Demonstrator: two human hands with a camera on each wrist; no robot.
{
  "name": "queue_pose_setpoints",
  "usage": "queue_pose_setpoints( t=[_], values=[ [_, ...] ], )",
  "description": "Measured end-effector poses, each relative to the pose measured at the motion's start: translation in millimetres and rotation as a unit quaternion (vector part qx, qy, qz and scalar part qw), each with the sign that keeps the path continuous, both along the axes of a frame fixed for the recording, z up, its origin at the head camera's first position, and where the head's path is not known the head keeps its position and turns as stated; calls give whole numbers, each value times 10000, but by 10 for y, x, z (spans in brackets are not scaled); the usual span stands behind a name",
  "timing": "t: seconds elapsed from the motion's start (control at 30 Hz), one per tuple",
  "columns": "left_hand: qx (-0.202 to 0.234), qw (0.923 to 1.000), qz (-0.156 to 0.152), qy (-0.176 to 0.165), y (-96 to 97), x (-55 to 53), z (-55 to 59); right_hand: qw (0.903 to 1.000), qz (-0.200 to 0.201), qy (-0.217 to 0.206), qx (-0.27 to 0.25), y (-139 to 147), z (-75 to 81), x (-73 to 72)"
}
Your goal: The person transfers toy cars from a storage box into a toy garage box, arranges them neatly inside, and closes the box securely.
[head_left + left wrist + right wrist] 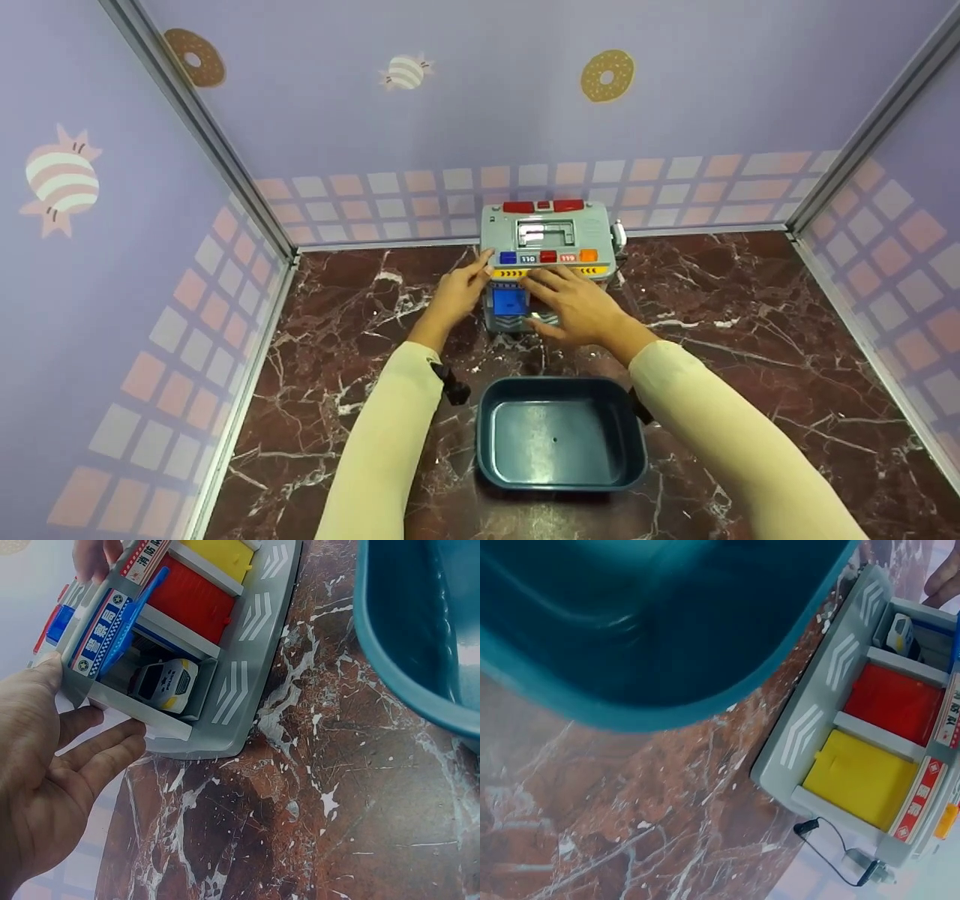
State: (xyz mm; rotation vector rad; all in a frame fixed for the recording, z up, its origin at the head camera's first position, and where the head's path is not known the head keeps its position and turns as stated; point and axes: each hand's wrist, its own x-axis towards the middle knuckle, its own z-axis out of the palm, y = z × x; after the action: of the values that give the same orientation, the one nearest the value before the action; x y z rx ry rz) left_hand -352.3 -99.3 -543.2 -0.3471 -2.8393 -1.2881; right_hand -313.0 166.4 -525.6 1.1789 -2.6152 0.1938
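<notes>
A grey toy station stands against the back wall. Its blue door is swung up and outward, and a white toy police car sits in the bay beneath. The red door and yellow door are down. My left hand rests at the station's left corner, thumb on the upper edge and loosely extended fingers against the side wall. My right hand lies over the front with fingers on the top edge, thumb spread apart; in the left wrist view its fingertips show above the signs.
A dark teal tub stands in front of the station, between my forearms. Purple patterned panels enclose the marble-look tabletop at the back and sides. A white corded piece hangs at the station's right side.
</notes>
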Motion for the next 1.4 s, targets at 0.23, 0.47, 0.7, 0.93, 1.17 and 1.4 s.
queue_pose_setpoints(
  t=[0.23,0.47,0.7,0.93,1.17,1.4],
  values=[
    [-75,10000,5,-47,-8,-5,29,9978,-480,-440,-144,-106,66,-30],
    [-58,10000,-13,-39,-32,-10,63,9961,-760,-453,-51,-185,111,-43],
    [-67,9999,-51,-64,-53,-21,63,9944,-1048,10,131,-285,40,-47],
    [-18,10000,-40,-48,-63,-19,46,9923,-1230,131,88,-331,-66,-55],
    [44,9999,-31,-96,-35,-11,20,9901,-1403,-5,27,-376,-176,-61],
    [82,9998,9,-153,-16,-9,11,9879,-1520,134,284,-393,-238,-78]
  ],
)
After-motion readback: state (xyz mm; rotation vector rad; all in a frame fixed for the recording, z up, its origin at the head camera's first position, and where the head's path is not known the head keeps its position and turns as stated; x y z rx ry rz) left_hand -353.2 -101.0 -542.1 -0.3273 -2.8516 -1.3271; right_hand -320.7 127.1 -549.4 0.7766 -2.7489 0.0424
